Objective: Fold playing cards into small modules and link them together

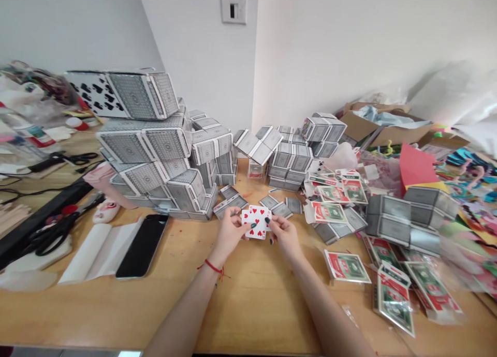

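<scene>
Both my hands meet over the middle of the wooden table [248,295]. My left hand [230,232] pinches the left edge of some red-heart playing cards [256,221], thumb across their faces. My right hand [283,233] pinches the right edge of the same cards. A red string is tied round my left wrist. Just beyond the cards lie a few loose face-down cards [280,208].
Cubes folded from grey-backed cards are stacked at the back left [151,145] and back centre [289,158]. A black phone [142,244] and white paper lie left. Scissors [50,235] sit further left. Card boxes [347,266] and craft clutter fill the right.
</scene>
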A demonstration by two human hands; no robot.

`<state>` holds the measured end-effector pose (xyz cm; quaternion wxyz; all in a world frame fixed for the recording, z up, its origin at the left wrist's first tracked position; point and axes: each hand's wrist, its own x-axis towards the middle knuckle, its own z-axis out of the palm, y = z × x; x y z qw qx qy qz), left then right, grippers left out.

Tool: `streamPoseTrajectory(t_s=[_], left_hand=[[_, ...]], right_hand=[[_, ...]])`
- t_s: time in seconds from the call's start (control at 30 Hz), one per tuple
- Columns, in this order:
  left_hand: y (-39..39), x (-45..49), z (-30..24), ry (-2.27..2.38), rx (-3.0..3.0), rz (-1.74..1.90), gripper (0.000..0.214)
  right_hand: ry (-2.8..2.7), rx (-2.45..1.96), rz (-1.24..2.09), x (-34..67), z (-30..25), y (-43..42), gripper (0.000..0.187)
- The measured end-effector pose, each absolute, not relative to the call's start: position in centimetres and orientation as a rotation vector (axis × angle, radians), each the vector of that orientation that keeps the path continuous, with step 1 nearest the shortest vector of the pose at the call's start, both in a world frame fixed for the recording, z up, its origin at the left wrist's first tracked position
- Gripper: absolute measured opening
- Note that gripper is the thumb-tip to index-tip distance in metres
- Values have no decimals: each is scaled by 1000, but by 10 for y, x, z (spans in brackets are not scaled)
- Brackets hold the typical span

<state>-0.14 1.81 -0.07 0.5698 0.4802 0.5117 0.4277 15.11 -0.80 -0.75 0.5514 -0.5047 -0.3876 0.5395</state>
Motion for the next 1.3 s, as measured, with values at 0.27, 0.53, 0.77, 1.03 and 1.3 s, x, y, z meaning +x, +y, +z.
streamPoseTrajectory(t_s=[0.27,0.53,0.77,1.03,1.3], left_hand=[[21,-7,-1,1214,1222,1000,17],[21,-5,-2,1141,1066,983,20],[20,-5,1,1165,1057,967,14],[19,-4,6,1170,1029,961,14],[19,-4,5,1148,1008,963,16]], right_hand=[[-907,-1245,1222,154,-12,-7,33],[-887,-1274,1212,155,-16,-5,34],[-892,-1276,1218,155,-17,-4,33],[-934,-1264,1217,155,-13,-6,34],[-970,-1243,1224,154,-12,-7,31]])
